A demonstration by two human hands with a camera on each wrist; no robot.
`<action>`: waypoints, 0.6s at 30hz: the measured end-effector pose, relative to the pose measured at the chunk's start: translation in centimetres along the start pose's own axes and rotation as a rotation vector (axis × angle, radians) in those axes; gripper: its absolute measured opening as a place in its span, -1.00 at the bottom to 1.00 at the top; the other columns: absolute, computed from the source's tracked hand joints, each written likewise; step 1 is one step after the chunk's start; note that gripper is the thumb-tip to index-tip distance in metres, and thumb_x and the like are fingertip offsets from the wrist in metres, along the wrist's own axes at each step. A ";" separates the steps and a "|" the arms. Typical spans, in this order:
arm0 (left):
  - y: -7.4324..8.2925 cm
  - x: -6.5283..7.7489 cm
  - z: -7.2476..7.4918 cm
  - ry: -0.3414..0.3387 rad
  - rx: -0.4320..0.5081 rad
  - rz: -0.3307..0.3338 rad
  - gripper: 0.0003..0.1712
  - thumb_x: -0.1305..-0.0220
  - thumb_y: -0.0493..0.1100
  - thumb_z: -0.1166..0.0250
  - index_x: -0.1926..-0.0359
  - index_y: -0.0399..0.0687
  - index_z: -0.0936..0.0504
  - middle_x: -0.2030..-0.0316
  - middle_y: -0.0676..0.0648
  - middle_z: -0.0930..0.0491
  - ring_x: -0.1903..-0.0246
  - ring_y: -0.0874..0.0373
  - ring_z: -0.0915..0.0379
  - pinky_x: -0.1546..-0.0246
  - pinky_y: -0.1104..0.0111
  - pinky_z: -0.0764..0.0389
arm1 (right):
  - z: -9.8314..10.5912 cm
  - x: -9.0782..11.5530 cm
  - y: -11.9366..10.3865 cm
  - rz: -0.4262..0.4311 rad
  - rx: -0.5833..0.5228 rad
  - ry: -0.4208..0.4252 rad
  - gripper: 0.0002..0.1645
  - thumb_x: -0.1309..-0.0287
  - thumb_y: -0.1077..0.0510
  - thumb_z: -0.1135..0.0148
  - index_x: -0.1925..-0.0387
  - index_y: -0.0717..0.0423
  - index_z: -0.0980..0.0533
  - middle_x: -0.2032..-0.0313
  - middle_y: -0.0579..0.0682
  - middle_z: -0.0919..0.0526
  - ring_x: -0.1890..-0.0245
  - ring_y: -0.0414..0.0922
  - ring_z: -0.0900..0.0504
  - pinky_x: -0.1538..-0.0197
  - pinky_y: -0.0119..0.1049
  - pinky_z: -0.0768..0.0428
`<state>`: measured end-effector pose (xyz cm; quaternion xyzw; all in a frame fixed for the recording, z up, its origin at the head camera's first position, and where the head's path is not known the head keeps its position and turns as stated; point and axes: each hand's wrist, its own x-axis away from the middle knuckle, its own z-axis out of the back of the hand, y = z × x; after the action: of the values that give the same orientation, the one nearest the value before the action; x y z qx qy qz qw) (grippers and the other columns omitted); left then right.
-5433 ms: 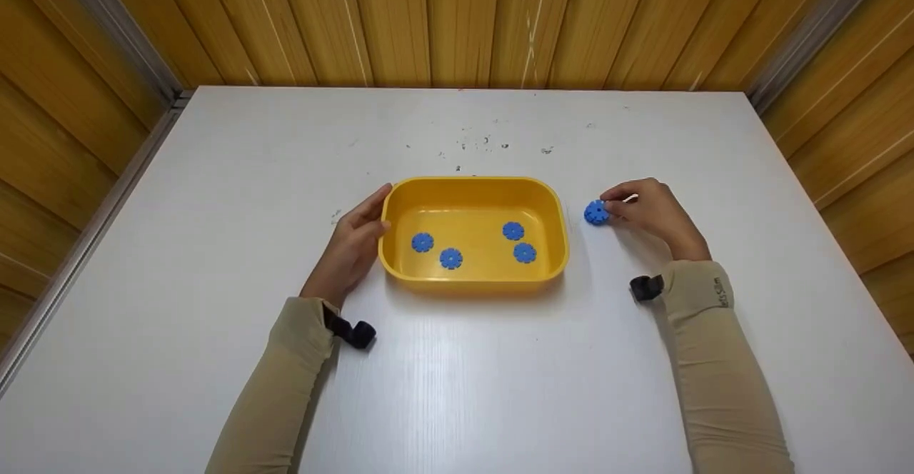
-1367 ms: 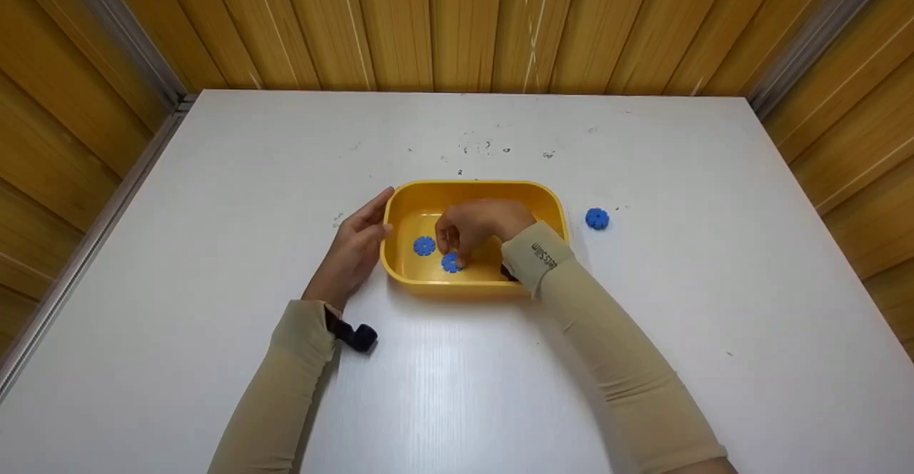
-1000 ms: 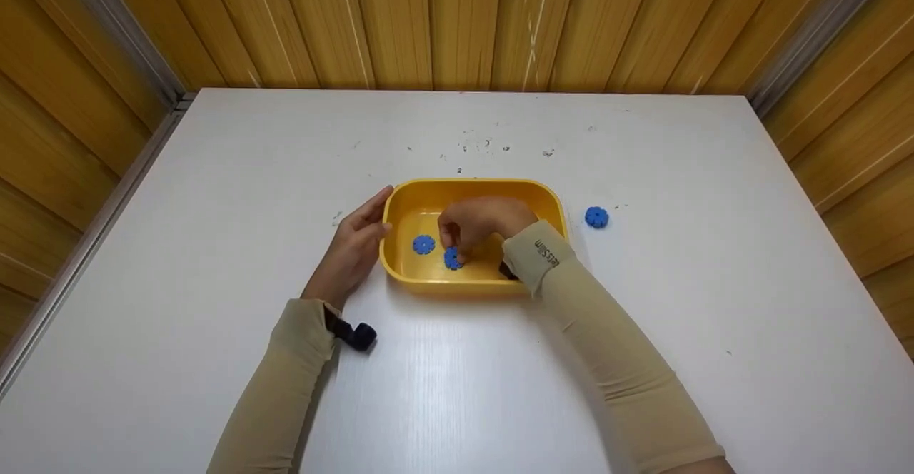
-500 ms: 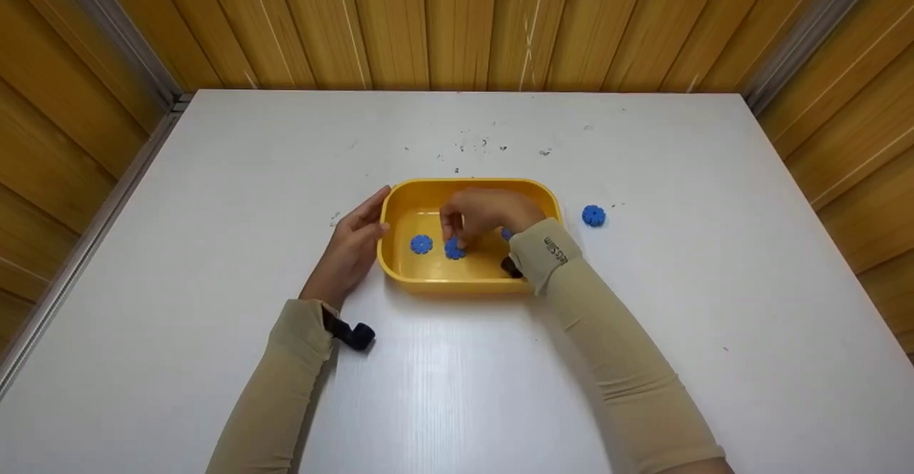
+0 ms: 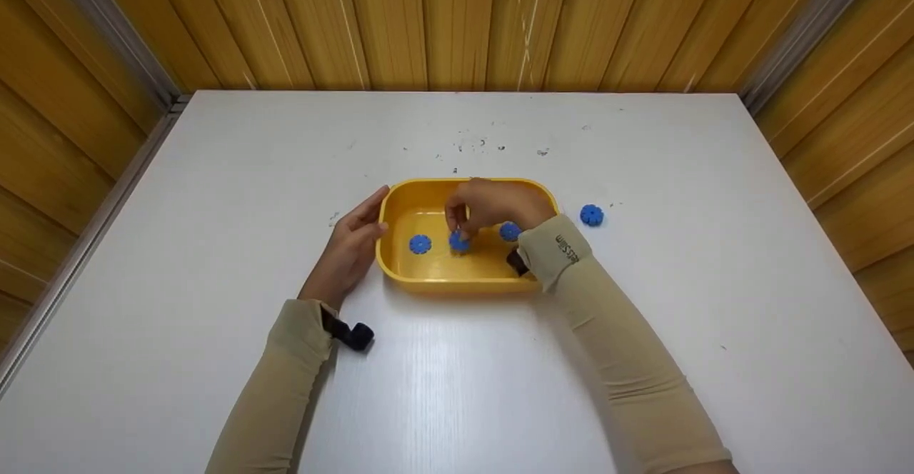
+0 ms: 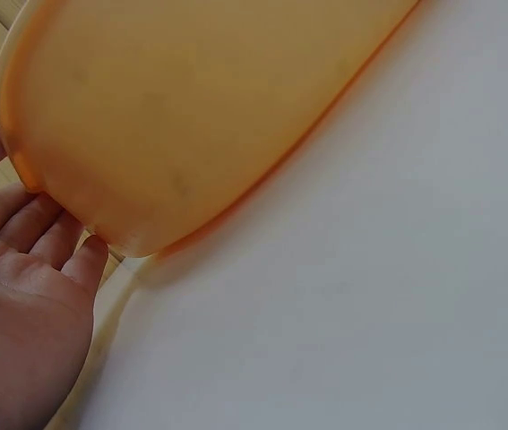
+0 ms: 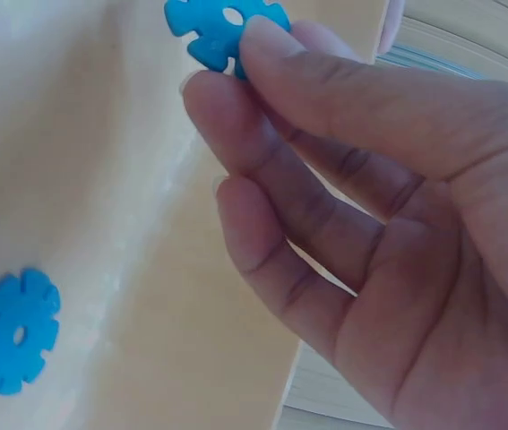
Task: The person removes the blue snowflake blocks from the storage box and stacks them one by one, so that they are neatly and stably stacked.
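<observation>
A yellow plastic tray (image 5: 464, 287) stands on the white table. My left hand (image 5: 350, 253) holds its left end, thumb at the rim and fingers along the outer wall. Inside the tray, my right hand (image 5: 493, 204) pinches a blue notched disc (image 7: 213, 27) between thumb and fingertips, raised over the tray floor. Another blue disc (image 5: 420, 244) lies flat at the tray's left. Beside my right wrist a further disc (image 5: 510, 231) shows partly; my sleeve and wrist camera cover that corner. To the tray's right, a thicker blue disc pile (image 5: 591, 215) sits on the table.
The white table (image 5: 443, 388) extends around the tray, with small dark marks (image 5: 482, 143) behind it. Wood-patterned panels (image 5: 457, 24) close off the back and both sides. A black wrist camera (image 5: 360, 336) hangs from my left cuff.
My right hand has moved from the pile at right into the tray, taken the disc at the front left of the middle, and lifted it backward. My left hand stays on the tray.
</observation>
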<state>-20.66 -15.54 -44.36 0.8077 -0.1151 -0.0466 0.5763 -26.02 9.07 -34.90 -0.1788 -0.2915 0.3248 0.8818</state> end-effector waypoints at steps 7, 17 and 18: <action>0.0 -0.2 0.1 0.002 -0.010 0.006 -0.19 -0.39 -0.46 -0.04 -0.61 -0.11 -0.07 -0.63 -0.03 -0.01 -0.62 0.13 0.08 -0.60 0.30 -0.11 | 0.6 1.1 -0.1 -0.005 -0.010 0.036 -0.91 -0.25 0.32 -0.34 0.23 0.11 -0.63 0.24 0.00 -0.67 0.27 -0.09 -0.51 0.12 -0.35 -0.55; 0.1 -0.1 -0.1 0.002 0.003 0.012 -0.20 -0.41 -0.46 -0.01 -0.61 -0.09 -0.06 -0.63 -0.01 -0.02 -0.61 0.14 0.05 -0.59 0.31 -0.13 | 1.2 2.3 0.6 -0.005 -0.008 0.079 -0.91 -0.27 0.30 -0.33 0.21 0.09 -0.63 0.21 0.01 -0.68 0.22 -0.07 -0.54 0.02 -0.27 -0.61; 0.1 -0.1 -0.1 0.002 0.002 0.013 -0.20 -0.41 -0.46 -0.02 -0.61 -0.09 -0.07 -0.63 -0.01 -0.03 -0.61 0.15 0.05 -0.58 0.31 -0.13 | 1.2 2.5 0.8 -0.007 -0.011 0.083 -0.91 -0.27 0.30 -0.33 0.20 0.09 -0.63 0.21 0.01 -0.68 0.21 -0.06 -0.54 0.01 -0.26 -0.61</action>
<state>-20.70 -15.45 -44.27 0.8077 -0.1196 -0.0418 0.5758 -25.60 11.45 -33.36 -0.1957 -0.2571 0.3126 0.8933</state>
